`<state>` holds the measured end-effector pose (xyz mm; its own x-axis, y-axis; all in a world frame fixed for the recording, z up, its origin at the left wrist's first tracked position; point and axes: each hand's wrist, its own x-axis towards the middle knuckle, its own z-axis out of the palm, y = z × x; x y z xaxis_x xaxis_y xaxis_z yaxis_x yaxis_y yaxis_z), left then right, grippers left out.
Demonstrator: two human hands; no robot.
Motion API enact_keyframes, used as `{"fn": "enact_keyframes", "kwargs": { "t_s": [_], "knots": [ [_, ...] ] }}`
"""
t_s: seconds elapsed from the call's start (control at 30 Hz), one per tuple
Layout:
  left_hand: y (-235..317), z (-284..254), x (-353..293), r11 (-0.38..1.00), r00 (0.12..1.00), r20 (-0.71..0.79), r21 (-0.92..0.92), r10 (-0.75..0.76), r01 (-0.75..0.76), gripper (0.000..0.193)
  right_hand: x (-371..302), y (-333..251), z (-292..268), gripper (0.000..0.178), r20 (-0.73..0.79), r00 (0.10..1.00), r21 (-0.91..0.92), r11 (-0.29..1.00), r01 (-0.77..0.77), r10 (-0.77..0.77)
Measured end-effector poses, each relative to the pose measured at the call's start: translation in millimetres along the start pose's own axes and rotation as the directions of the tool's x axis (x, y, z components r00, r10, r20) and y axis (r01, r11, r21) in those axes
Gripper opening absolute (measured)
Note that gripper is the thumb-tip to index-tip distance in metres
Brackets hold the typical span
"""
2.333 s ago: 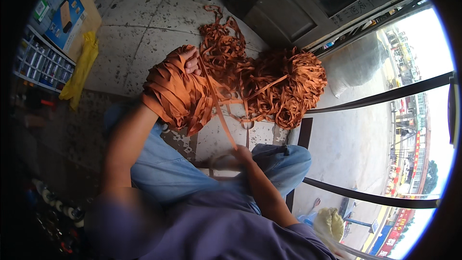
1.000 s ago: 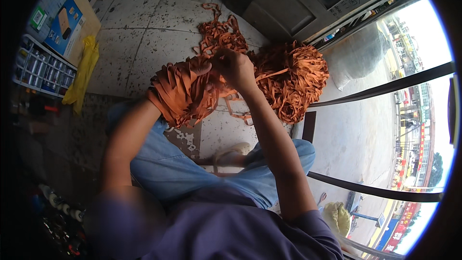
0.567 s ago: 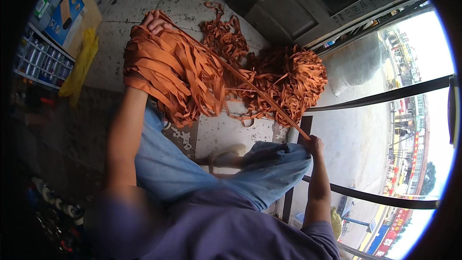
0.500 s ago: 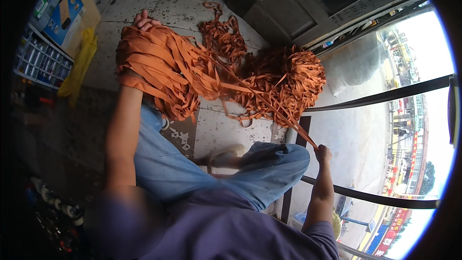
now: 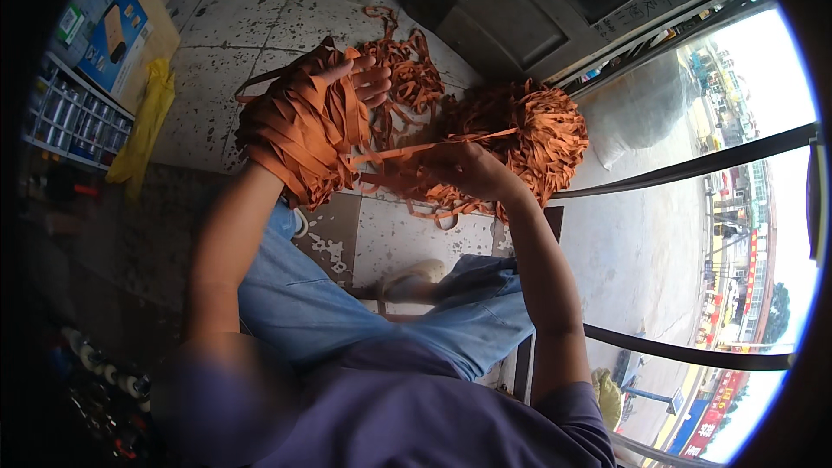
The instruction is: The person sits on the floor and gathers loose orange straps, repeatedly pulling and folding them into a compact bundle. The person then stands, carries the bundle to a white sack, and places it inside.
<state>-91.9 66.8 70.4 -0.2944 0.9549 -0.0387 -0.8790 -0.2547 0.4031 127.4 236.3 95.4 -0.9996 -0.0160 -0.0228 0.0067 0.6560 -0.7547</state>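
Many loops of flat orange ribbon (image 5: 299,130) are wound thickly round my left hand (image 5: 366,80) and wrist. The fingers of that hand stick out of the coil, stretched and slightly apart, with the thumb raised. My right hand (image 5: 472,172) is closed on a strand of the same ribbon, to the right of the coil. From it the strand runs left to the loops, nearly level. Behind the right hand lies a big tangled heap of orange ribbon (image 5: 542,134) on the floor. Another loose tangle (image 5: 407,69) is spread beyond my left fingers.
On the left stand a compartmented rack (image 5: 78,108), a yellow plastic bag (image 5: 149,121) and a blue-printed box (image 5: 113,35). A dark door panel (image 5: 511,17) is at the back. Dark bars (image 5: 693,169) cross the bright opening on the right. My legs (image 5: 347,295) are below.
My right hand has come from far right in to near the coil, bringing the ribbon strand. My left hand has turned and swung right, its fingers now pointing right.
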Motion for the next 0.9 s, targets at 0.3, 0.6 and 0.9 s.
{"fn": "enact_keyframes", "kwargs": {
  "t_s": [0.3, 0.6, 0.9],
  "knots": [
    [-25.3, -6.2, 2.1, 0.845, 0.943, 0.044, 0.460, -0.328, 0.273, 0.017, 76.5, 3.3, 11.0, 0.035, -0.483, 0.874, -0.169, 0.974, -0.149, 0.050],
    [46.6, -61.9, 5.4, 0.836, 0.866, 0.071, -0.311, 0.495, -0.453, 0.028, -251.2, 154.7, 2.8, 0.036, -0.431, 0.598, -0.479, 0.390, -0.786, 0.676],
    [71.2, -66.2, -3.6, 0.855, 0.864, 0.036, -0.166, 0.503, -0.491, 0.027, -411.8, 167.1, -24.5, 0.040, -0.718, -0.119, -0.069, -0.239, -0.968, 0.686]
  ]
}}
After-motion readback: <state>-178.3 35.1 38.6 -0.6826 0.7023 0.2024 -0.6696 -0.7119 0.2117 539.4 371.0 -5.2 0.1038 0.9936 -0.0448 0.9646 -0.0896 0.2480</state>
